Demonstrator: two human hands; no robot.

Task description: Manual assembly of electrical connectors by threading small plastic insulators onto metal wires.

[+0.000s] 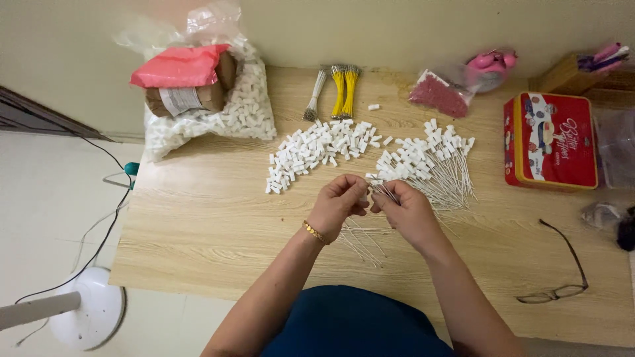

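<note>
Hands meet over the middle of the wooden counter in the head view, and it is close work. The left hand, a gold bracelet at its wrist, has its fingers curled shut, thumb and forefinger pinching a small white plastic piece. The right hand sits just beside it, almost touching, fingers closed on a thin white wire whose end points at that piece. More loose thin wires lie on the counter under and between the two wrists. Just beyond the left hand spreads a heap of small white plastic pieces; just beyond the right hand lies a pile of wires with white pieces on their ends, heads toward the wall, tails fanned toward the person. Further back, bundles of yellow and white wires rest near the wall. At the far left corner stands a clear bag of white pieces with a pink-topped packet lying on it. A red tin sits at the right, well apart, and a pair of glasses lies near the right edge.
</note>
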